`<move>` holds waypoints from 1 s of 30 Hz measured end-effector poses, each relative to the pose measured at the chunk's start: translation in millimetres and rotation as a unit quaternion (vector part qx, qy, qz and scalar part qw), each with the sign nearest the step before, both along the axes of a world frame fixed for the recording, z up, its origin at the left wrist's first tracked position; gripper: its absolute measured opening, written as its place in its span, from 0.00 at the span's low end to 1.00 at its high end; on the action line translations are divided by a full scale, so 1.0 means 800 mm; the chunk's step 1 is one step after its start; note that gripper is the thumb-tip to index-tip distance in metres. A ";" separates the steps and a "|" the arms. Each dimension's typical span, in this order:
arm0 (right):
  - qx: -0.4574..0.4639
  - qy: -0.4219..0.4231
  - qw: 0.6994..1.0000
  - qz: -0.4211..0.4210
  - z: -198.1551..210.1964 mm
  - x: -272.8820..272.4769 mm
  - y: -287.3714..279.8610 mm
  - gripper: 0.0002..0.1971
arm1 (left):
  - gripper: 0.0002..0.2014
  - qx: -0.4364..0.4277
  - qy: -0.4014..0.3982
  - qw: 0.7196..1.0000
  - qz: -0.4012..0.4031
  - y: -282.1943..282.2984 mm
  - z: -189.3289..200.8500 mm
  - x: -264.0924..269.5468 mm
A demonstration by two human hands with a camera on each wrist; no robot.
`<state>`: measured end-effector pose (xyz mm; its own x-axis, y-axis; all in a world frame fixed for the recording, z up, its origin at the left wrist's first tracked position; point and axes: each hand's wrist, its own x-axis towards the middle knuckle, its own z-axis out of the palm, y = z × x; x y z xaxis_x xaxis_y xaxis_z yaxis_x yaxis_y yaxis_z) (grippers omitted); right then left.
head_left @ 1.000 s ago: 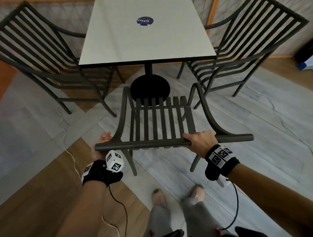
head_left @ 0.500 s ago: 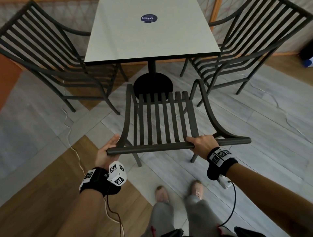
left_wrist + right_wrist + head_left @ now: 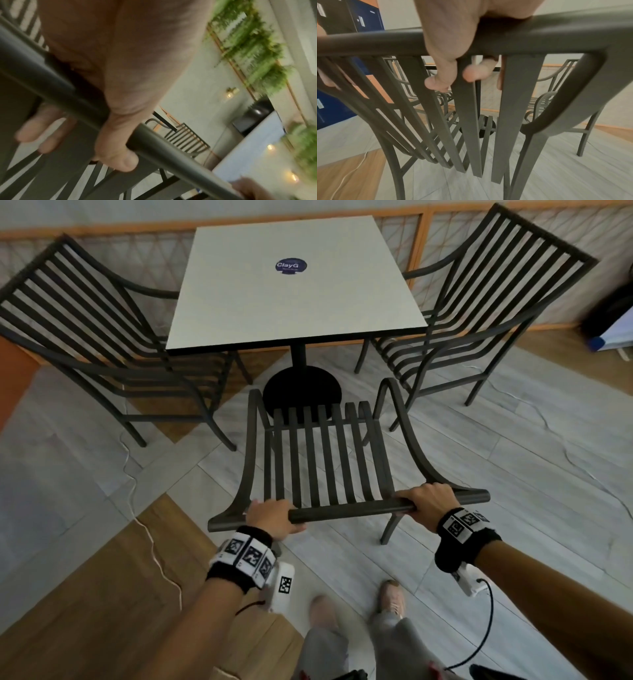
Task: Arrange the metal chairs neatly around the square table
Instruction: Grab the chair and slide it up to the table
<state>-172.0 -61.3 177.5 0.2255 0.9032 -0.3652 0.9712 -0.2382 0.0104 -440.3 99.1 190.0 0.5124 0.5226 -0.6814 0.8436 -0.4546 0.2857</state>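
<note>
A dark metal slatted chair (image 3: 325, 460) stands in front of me, facing the white square table (image 3: 294, 292). My left hand (image 3: 270, 517) grips the left part of its top rail (image 3: 349, 511), fingers and thumb wrapped round the rail (image 3: 72, 93). My right hand (image 3: 428, 503) grips the same rail further right; its fingers (image 3: 476, 73) curl over the rail (image 3: 539, 35) between the back slats. Two more metal chairs stand at the table, one on the left (image 3: 99, 337) and one on the right (image 3: 476, 313).
The table's black round base (image 3: 301, 392) lies just beyond the held chair's seat. A white cable (image 3: 150, 535) runs over the floor at my left. My feet (image 3: 390, 597) are right behind the chair. A low wooden lattice fence (image 3: 424, 231) closes off the far side.
My left hand, loose beside the rail's left end before, now grips the rail further in. The chair and I have drawn back a little from the table.
</note>
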 end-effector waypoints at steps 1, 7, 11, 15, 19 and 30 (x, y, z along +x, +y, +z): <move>-0.001 0.003 1.000 0.010 0.002 -0.001 0.002 0.10 | 0.18 0.020 0.005 1.000 0.003 -0.005 0.000 0.007; -0.002 0.013 0.999 0.049 0.003 -0.012 -0.004 0.13 | 0.16 0.069 0.025 0.997 0.028 -0.015 0.004 -0.007; -0.001 0.021 0.998 0.056 -0.007 -0.020 -0.005 0.15 | 0.14 0.044 0.022 0.998 0.033 -0.015 0.005 -0.020; 0.002 0.024 0.998 0.062 -0.012 -0.016 0.005 0.15 | 0.12 0.010 0.013 0.999 0.051 -0.002 0.004 -0.022; 0.001 0.012 0.997 0.072 -0.013 -0.003 0.030 0.13 | 0.09 0.008 0.016 0.997 0.071 0.019 0.004 -0.014; 0.006 0.009 0.999 0.049 -0.001 0.038 0.145 0.13 | 0.17 0.022 0.007 0.997 0.078 0.109 0.031 0.026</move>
